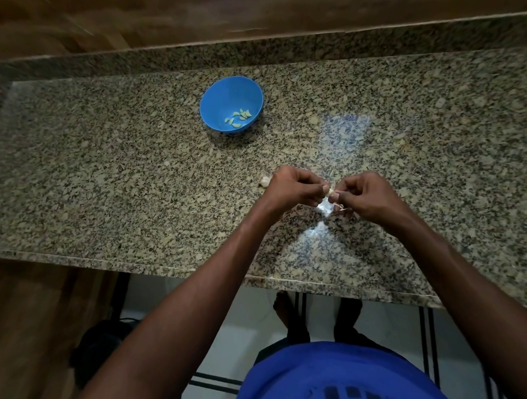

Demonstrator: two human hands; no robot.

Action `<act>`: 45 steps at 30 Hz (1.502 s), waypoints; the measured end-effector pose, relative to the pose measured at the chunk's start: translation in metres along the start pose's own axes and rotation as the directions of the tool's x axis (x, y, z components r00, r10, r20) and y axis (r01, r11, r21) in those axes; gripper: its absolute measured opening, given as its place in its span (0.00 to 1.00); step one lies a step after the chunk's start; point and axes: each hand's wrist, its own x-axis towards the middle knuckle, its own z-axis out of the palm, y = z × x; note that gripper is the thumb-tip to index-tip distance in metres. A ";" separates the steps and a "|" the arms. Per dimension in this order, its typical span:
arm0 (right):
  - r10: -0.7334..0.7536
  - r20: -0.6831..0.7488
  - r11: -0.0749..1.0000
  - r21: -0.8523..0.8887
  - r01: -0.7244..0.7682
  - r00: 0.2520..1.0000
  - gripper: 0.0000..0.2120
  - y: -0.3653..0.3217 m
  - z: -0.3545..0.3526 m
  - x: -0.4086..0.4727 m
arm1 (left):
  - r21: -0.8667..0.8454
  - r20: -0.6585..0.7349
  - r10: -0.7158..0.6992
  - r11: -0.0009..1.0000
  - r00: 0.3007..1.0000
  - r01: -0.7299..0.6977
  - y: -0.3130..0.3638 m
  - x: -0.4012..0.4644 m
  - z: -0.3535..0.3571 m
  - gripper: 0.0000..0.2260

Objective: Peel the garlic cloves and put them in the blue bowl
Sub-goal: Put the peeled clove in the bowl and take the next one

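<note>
Both hands meet over the middle of the granite counter (136,162), working on one garlic clove (328,191): the left hand (290,185) pinches it between thumb and curled fingers, and the right hand (369,195) pinches at its other end, apparently picking at the skin. This looks like the peeling step, with the clove not yet bare. Bits of skin (338,207) lie on the counter just under the right hand, and another clove (264,181) sits on the stone just beside the left hand, likely next in line. The blue bowl (218,99) stands farther back and to the left, well apart from the hands, with several peeled cloves (239,118) already in it. Once the skin comes off, the next move calls for a reach forward and left to drop the clove in. That path is open stone. The near counter edge lies well behind the hands, so a dropped clove should stay on the counter.
</note>
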 end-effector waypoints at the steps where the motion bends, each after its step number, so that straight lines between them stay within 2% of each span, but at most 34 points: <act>1: -0.008 -0.052 0.997 -0.079 0.004 0.999 0.06 0.000 0.004 0.000 | -0.029 0.005 -0.036 0.999 0.999 0.036 0.001 0.001 0.001 0.04; 5: -0.178 -0.219 0.901 -0.429 0.069 0.959 0.06 0.000 0.018 -0.001 | -0.160 -0.058 -0.179 0.973 0.982 0.168 0.001 0.002 0.008 0.03; 7: -0.303 -0.258 0.851 -0.506 0.138 0.917 0.05 0.004 0.025 -0.003 | -0.207 -0.101 -0.212 0.960 0.972 0.188 0.001 0.003 0.012 0.03; 9: -0.369 -0.289 0.825 -0.540 0.167 0.883 0.07 0.009 0.029 -0.002 | -0.218 -0.126 -0.187 0.963 0.974 0.157 -0.001 0.002 0.015 0.03; 11: -0.323 -0.287 0.869 -0.468 0.163 0.902 0.09 0.011 0.026 -0.001 | -0.186 -0.118 -0.082 0.981 0.990 0.060 -0.006 0.001 0.015 0.04; 12: -0.250 -0.270 0.925 -0.352 0.147 0.930 0.10 0.011 0.023 0.001 | -0.161 -0.100 -0.015 0.987 0.995 -0.002 -0.008 0.000 0.014 0.03; 14: -0.066 -0.190 0.997 0.023 0.072 0.980 0.10 0.011 0.014 0.003 | -0.117 -0.063 0.093 0.988 0.994 -0.100 -0.010 -0.003 0.013 0.04; 16: 0.067 -0.089 0.953 0.301 -0.038 0.994 0.09 0.013 0.008 0.007 | -0.096 -0.063 0.139 0.985 0.988 -0.144 -0.011 -0.004 0.012 0.04; 18: 0.114 -0.029 0.916 0.391 -0.093 0.993 0.10 0.014 0.006 0.009 | -0.115 -0.086 0.139 0.982 0.987 -0.149 -0.011 -0.004 0.012 0.04; 23: 0.048 -0.015 0.962 0.269 -0.042 0.999 0.14 0.012 0.005 0.005 | -0.235 -0.075 0.077 0.968 0.994 -0.092 -0.013 -0.004 0.016 0.09; 27: 0.004 -0.037 0.989 0.148 0.001 0.999 0.17 0.013 0.006 0.005 | -0.247 -0.073 0.051 0.967 0.996 -0.067 -0.013 -0.003 0.018 0.07; 31: 0.000 -0.073 0.998 0.057 0.004 0.997 0.15 0.016 0.006 0.006 | -0.267 -0.096 0.031 0.962 0.995 -0.056 -0.015 -0.002 0.017 0.06; 35: 0.024 -0.076 0.997 0.075 -0.019 0.997 0.11 0.019 0.006 0.009 | -0.350 -0.059 -0.022 0.937 0.998 0.000 -0.016 -0.001 0.012 0.05; 39: 0.069 -0.031 0.971 0.231 -0.060 0.997 0.08 0.021 0.007 0.011 | -0.394 0.003 -0.051 0.918 0.999 0.048 -0.018 -0.002 0.008 0.06; 41: 0.073 -0.004 0.960 0.272 -0.069 0.997 0.04 0.022 0.006 0.010 | -0.387 0.006 -0.041 0.921 0.999 0.040 -0.019 -0.003 0.007 0.07; 45: 0.023 -0.025 0.947 0.321 -0.014 0.999 0.06 0.021 0.007 0.008 | -0.414 0.025 0.009 0.910 1.000 0.002 -0.022 -0.004 0.007 0.08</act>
